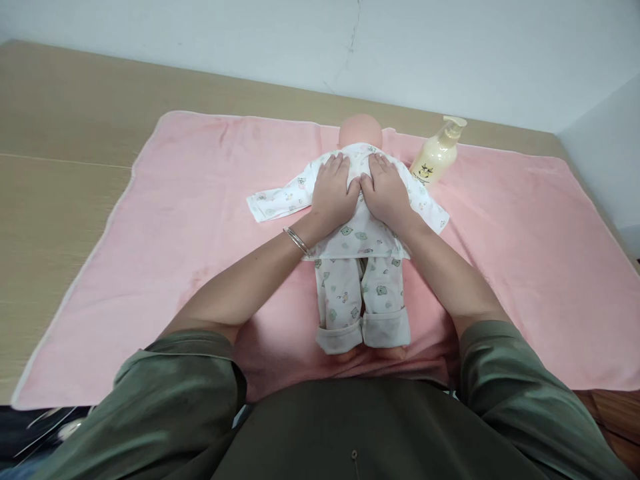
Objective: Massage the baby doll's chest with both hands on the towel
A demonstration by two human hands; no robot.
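Observation:
A baby doll (pixel 360 128) lies face down, its head toward the wall and its feet toward me. It wears a white patterned shirt (pixel 356 240) and matching trousers (pixel 383 287) with cuffs turned up. My left hand (pixel 334 190) rests flat on the left side of the doll's upper back, fingers stretched toward its head. On the right side of the back, my right hand (pixel 386 190) lies flat in the same way. The two thumbs come close together over the middle of the back. Neither hand grips anything.
Under the doll a pink blanket (pixel 210 193) covers much of the wooden table (pixel 65 133). A cream pump bottle (pixel 436 157) stands just right of the doll's shoulder. A white wall (pixel 250 40) with a crack rises behind the table.

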